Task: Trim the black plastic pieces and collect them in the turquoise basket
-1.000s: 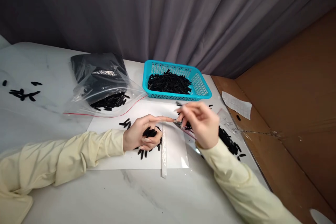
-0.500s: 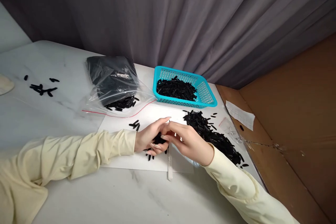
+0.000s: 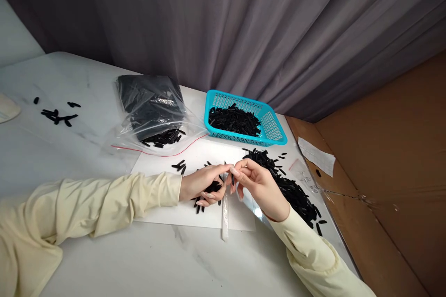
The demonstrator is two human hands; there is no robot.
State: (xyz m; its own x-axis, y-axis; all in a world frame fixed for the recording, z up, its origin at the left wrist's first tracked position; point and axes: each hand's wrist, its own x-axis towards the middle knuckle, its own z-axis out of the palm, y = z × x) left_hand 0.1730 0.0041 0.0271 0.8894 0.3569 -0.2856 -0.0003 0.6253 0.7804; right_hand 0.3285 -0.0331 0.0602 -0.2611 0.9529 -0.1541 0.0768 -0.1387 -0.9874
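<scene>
My left hand [image 3: 200, 182] is curled around a small bunch of slim black pieces [image 3: 213, 187], palm turned toward the right. Close to its fingertips, my right hand [image 3: 256, 184] pinches a single slim black piece [image 3: 232, 179] between thumb and fingers. Below both hands lies a white sheet [image 3: 167, 209], with several loose black pieces [image 3: 200, 206] under and beside the left hand. A narrow white strip [image 3: 225, 222] runs toward me between the hands. Partly covered by the right forearm, a large heap of black pieces [image 3: 296, 195] spreads to the right.
A turquoise basket [image 3: 244, 139] holds many black pieces at the back. To its left sits a clear zip bag [image 3: 149, 106] with black contents. Scattered black pieces [image 3: 57, 117] lie far left. Paper [image 3: 317, 155] and cardboard [image 3: 383, 148] border the right; a grey curtain [image 3: 156, 18] hangs behind.
My right hand has drawn slightly right from the left hand, its pinched black piece now showing. The left hand stays nearly in place around its bunch.
</scene>
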